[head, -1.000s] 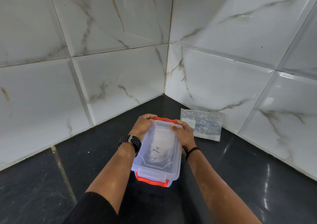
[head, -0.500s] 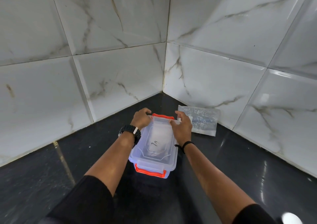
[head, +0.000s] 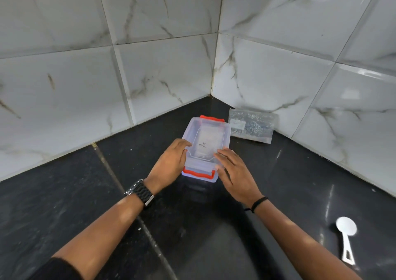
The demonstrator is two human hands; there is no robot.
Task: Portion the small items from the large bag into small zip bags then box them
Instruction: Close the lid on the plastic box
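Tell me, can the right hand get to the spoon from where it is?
Probably yes. The right hand rests open on the box, holding nothing, and bare counter lies between it and the spoon.

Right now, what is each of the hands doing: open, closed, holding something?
Left hand: open, fingers resting on the clear box at its left edge.
Right hand: open, straight fingers touching the box's near right corner.
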